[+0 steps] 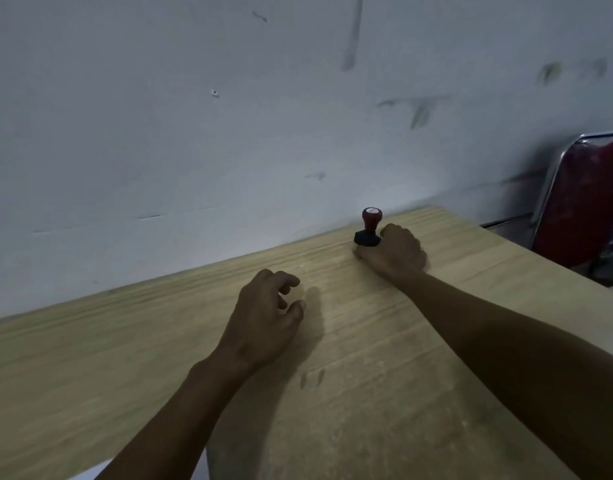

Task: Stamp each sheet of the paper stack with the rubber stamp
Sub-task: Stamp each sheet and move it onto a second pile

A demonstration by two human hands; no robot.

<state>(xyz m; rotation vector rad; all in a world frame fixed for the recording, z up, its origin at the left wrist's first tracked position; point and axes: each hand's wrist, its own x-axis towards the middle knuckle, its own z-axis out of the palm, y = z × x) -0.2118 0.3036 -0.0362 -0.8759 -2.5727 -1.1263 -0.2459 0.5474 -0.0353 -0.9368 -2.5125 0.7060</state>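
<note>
The rubber stamp (369, 227), with a red handle and a black base, stands upright on the wooden table (125, 358) near its far edge by the wall. My right hand (397, 252) lies against the stamp's right side. Its fingers are curled, with the thumb tip in front of the black base and the index finger behind it, so it pinches the base. The red handle stands free above the hand. My left hand (263, 323) hovers over the middle of the table with loosely curled fingers and holds nothing. No paper sheets show in this view.
A pale, scuffed wall (229, 133) rises directly behind the table's far edge. A red chair with a chrome frame (582, 202) stands past the table's right end. The light is dim.
</note>
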